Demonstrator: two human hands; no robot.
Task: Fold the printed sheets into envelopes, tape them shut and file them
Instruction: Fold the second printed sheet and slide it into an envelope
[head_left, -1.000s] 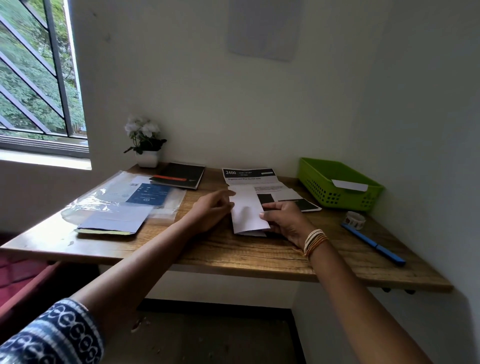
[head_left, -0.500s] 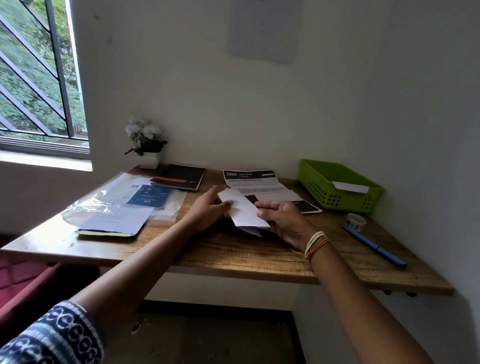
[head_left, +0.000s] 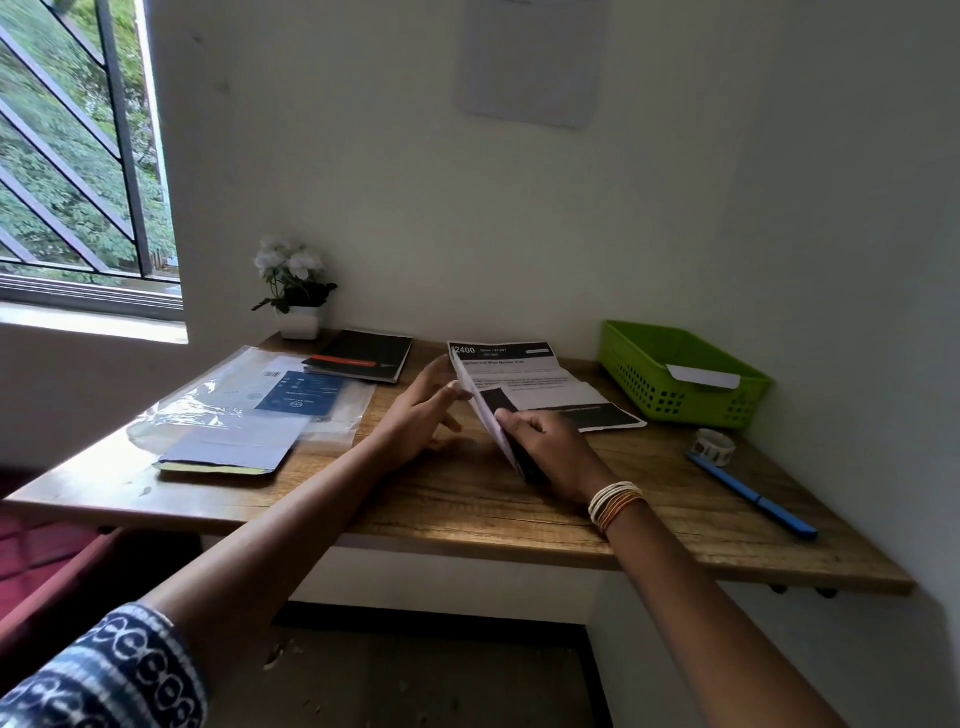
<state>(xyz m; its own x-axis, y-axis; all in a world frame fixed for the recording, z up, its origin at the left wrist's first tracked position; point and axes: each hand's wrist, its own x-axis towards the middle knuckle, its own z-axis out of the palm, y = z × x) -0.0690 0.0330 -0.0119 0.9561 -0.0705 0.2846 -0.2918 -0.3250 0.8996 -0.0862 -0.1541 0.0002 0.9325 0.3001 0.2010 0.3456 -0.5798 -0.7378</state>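
Note:
A folded white sheet (head_left: 480, 402) stands nearly on edge above the wooden desk (head_left: 467, 514), its printed dark side turned right. My right hand (head_left: 545, 447) pinches its lower end. My left hand (head_left: 423, 410) holds the upper end from the left, fingers spread along it. More printed sheets (head_left: 540, 382) lie flat behind the hands. A green basket (head_left: 680, 374) at the back right holds one white folded envelope (head_left: 704, 375). A roll of patterned tape (head_left: 715, 446) sits in front of the basket.
A blue pen (head_left: 753, 493) lies near the right edge. At the left lie a clear plastic sleeve with papers (head_left: 249, 405) and a dark notebook (head_left: 363, 356). A small potted white flower (head_left: 296, 291) stands at the back by the wall.
The folded sheet has been lifted from lying flat on the desk and turned up on its edge between both hands.

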